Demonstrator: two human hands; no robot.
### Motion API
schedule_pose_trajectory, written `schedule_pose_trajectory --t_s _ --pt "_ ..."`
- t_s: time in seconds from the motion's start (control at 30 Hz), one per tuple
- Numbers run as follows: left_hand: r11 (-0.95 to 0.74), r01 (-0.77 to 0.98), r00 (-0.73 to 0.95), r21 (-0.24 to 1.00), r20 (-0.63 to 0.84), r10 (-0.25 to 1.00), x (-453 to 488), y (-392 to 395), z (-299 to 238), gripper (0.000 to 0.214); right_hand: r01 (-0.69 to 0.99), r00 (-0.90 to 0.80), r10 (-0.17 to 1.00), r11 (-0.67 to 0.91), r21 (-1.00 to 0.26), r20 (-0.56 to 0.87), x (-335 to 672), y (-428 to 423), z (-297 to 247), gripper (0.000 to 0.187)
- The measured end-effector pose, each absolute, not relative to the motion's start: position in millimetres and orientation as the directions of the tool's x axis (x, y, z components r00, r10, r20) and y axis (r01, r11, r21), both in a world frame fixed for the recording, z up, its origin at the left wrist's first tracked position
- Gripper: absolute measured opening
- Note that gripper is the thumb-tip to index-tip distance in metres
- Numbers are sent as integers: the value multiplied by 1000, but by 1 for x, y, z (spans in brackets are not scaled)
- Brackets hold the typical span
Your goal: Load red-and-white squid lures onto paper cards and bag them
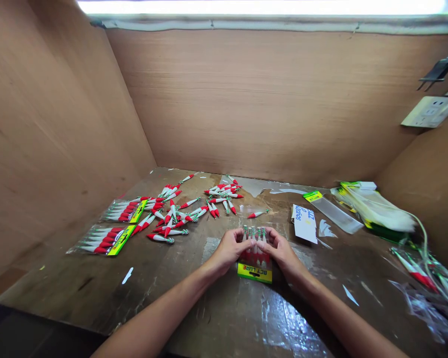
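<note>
Fingers of left hand (pixel 229 247) and right hand (pixel 280 248) both grasping lure packet (pixel 254 271) on table (pixel 216 318).

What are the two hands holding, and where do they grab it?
Both hands hold a lure packet. The left hand grips its upper left edge and the right hand its upper right edge, beside the lures' green ends.

The yellow header card (pixel 254 272) of the lure packet under the two hands carries red capitals that read "BCT LURE", seen upside down from the wearer's side. The white paper slip (pixel 305 223) on the desk has blue handwriting, too slanted and small to make out. The yellow headers of the two filled packets (pixel 121 240) at the left bear dark print, too small to read.
</note>
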State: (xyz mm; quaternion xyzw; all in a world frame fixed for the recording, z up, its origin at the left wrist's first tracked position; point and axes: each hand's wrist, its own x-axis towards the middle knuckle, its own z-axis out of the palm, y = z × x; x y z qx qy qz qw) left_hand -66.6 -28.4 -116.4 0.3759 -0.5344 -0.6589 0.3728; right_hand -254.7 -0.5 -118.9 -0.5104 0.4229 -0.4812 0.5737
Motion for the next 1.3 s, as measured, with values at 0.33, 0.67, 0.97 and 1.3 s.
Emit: schedule_pose_trajectory --t_s 0.33,0.67,0.97,1.3 --pt "65 -11 -438 998 54 -898 -69 -26 -113 43 159 153 -979 158 -975 -134 -263 -2 -117 38" --pt "-182 222 -419 958 -75 -905 -74 -22 -120 46 216 101 -981 185 -959 -166 -257 2 -120 35" --pt "-173 321 -325 931 -64 -944 -83 -22 -136 54 213 88 -973 226 -950 -212 -254 0 -119 36" --pt "81 90 -209 993 99 -973 -80 -17 -130 37 -722 172 -741 -543 -429 649 -251 0 -83 30"
